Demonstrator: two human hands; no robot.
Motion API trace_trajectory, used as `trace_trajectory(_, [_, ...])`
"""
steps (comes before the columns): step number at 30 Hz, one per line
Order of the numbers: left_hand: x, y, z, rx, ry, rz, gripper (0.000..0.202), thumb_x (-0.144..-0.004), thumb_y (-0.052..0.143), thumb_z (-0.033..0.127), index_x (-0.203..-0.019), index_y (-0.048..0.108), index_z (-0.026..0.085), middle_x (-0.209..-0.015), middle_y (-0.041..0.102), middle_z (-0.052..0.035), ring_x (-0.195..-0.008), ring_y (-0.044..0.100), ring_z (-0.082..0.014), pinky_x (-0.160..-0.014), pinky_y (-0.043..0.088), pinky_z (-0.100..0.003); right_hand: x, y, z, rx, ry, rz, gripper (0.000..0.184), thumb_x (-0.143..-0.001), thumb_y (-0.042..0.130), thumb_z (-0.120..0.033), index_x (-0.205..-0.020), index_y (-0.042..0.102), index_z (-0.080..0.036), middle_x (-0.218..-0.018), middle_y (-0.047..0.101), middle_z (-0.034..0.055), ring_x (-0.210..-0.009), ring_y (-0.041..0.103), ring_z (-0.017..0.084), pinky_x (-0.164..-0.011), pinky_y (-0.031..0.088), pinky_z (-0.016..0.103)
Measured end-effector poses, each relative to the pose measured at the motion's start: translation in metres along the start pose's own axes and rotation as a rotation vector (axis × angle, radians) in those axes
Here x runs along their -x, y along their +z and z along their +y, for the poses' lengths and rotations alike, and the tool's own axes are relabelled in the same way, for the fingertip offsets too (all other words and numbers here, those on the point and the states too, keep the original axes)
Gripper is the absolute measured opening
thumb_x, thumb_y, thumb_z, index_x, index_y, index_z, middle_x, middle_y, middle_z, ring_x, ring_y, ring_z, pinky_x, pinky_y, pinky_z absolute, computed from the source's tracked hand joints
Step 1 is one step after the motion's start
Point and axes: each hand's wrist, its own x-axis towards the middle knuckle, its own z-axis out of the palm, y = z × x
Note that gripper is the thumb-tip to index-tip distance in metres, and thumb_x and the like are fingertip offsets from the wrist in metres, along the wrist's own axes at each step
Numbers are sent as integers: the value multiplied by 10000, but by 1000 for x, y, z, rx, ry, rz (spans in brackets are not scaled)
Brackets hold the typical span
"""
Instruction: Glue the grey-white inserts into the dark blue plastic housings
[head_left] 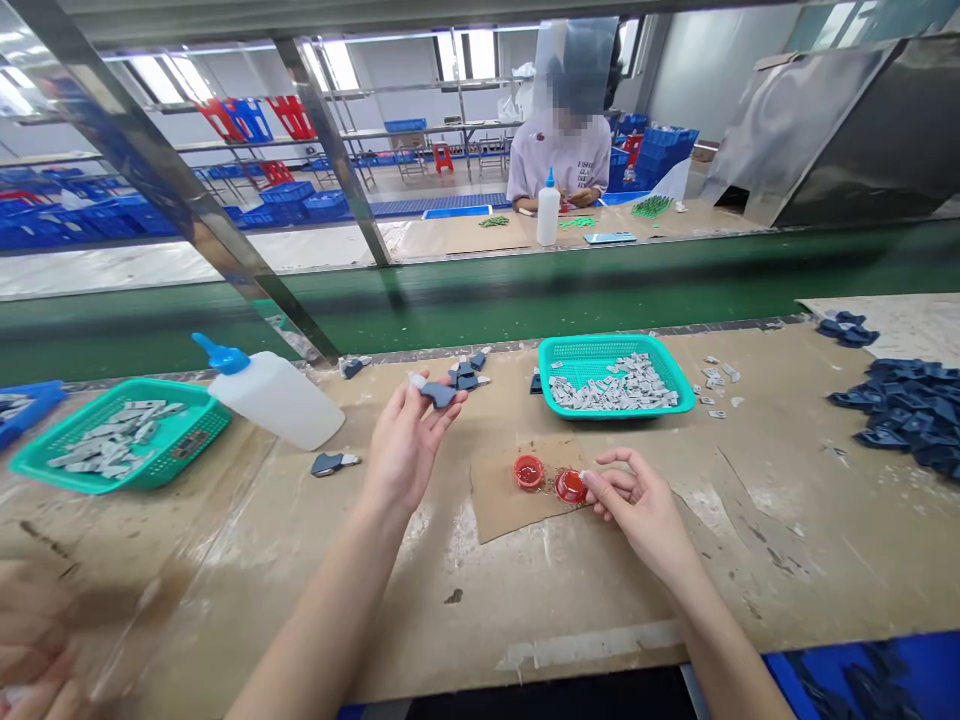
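My left hand (405,440) is raised above the bench, its fingers pinched on a small dark grey plastic part with a pale tab (435,392). My right hand (637,500) rests low on the bench with fingers pinched on a tiny pale piece, held at the rim of a red cap (571,487). A second red cap (528,471) sits just left of it, both on a scrap of brown cardboard (499,500). Behind my right hand is a teal basket (667,365) of small pale metal pieces.
A tipped white squeeze bottle with a blue nozzle (274,395) lies left, beside another teal basket (45,460). Several grey parts (466,374) lie near the green conveyor (525,290); one more (334,463) is nearer. Dark blue parts (907,410) are heaped right. A person (566,150) sits opposite.
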Motion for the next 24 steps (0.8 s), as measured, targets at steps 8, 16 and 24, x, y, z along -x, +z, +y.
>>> trace_trajectory(8, [58,-25,0,16,-8,256,271,-863,617,367,-1072,606,195,-870,638,-17,-916,694,-181,-898,523,-311,-2,4,9,-18,15,6,464,-719,749,-483,-786,355,-247,-552,637,-42,-501,519,119,-493,365,212])
trace_trajectory(16, [87,-25,-15,36,-85,294,411,-761,738,335,-1134,622,210,-937,696,-33,-948,667,-158,-848,524,-251,-1,4,15,28,-77,11,429,-780,721,-422,-770,329,-249,-598,645,-45,-583,572,126,-543,398,209])
trace_trajectory(24, [110,11,-46,64,-187,68,241,-759,743,244,-973,651,185,-1018,723,-65,-995,673,-197,-888,521,-295,25,1,-19,-65,-52,-42,431,-791,726,-383,-763,316,-251,-604,639,-42,-567,557,113,-503,392,188])
